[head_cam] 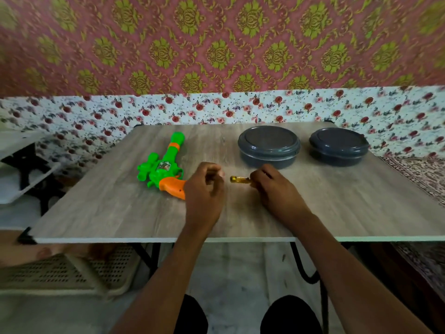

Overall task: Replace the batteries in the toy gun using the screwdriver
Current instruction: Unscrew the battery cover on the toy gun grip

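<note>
Gripping yellow-handled screwdriver (237, 179) at frame centre with right hand (277, 191); left hand (204, 189) loosely curled, empty. Opening step, likely. Next: steady toy gun (160, 171), centre-left, start unscrewing.

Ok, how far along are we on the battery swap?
Early. Nothing looks done: the toy gun lies on the table, no loose cover in view. In hand: the right hand grips the screwdriver; the left hand hovers beside the gun's orange grip. Left: unscrewing, swapping batteries, closing up. No batteries show.
</note>
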Available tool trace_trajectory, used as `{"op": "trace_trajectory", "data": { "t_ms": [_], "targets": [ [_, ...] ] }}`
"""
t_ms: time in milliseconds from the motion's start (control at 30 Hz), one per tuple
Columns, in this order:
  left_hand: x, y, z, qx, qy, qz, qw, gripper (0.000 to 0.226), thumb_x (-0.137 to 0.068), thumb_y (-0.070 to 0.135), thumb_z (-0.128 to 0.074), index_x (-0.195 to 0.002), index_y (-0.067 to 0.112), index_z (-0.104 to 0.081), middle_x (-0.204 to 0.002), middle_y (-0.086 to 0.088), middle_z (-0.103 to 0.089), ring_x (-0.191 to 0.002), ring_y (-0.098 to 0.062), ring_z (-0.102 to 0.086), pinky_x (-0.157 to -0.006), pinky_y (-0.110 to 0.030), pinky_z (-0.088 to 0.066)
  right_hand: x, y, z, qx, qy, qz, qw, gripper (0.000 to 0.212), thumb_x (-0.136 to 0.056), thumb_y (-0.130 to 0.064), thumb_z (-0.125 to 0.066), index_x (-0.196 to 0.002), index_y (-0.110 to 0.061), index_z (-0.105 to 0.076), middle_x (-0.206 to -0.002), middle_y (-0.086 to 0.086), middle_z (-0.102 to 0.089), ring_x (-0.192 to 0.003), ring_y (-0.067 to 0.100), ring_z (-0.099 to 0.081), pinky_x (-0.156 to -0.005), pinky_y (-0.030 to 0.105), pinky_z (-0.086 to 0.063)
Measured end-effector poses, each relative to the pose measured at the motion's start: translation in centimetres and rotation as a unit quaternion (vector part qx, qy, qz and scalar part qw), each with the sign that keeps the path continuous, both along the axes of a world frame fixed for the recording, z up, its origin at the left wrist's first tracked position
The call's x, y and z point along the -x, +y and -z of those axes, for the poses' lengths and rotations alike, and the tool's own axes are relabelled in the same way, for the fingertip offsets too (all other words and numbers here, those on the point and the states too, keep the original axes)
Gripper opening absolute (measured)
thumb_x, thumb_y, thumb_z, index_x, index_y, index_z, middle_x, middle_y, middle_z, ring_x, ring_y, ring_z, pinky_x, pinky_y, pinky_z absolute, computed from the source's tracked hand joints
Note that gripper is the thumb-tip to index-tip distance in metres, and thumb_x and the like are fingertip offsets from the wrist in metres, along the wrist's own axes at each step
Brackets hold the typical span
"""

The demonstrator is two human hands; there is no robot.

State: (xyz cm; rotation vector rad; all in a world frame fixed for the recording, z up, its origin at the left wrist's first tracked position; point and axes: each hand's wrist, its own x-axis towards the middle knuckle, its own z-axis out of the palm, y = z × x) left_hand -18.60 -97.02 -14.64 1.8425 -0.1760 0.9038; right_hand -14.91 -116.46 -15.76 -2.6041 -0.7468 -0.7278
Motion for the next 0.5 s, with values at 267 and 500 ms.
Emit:
{"op": "trace_trajectory", "data": {
  "t_ms": [267,500],
  "targets": [
    [-3.6,8.1,-1.2,0.023,0.341,-0.289,0.894,0.081,-0.07,0.044,-0.076,-0.134,0.014,-0.037,-0.143,-0.018,-0.028,-0.131,-0.043,-0.032,-0.105,-0.054,-0.036,-2.3,7.4,-2.0,-0.091,-0.005,-0.055,0.994,0.021,-0.099,-0.014,-0.062,-0.118,-0.006,-0.063,-0.121,0.013,-0.053,-0.095,0.024,-0.059,-0.082,0.038,-0.055],
    [-5.1,9.2,0.0,0.081,0.335,-0.274,0.898,0.111,-0.062,0.046,-0.083,-0.143,0.01,-0.016,-0.131,-0.026,-0.046,-0.124,-0.044,-0.048,-0.101,-0.044,-0.044,-3.8,12.8,-1.0,-0.222,0.027,-0.136,0.965,0.011,-0.1,-0.012,-0.061,-0.107,-0.004,-0.06,-0.103,0.008,-0.058,-0.081,0.017,-0.06,-0.071,0.037,-0.056]
  ]
}}
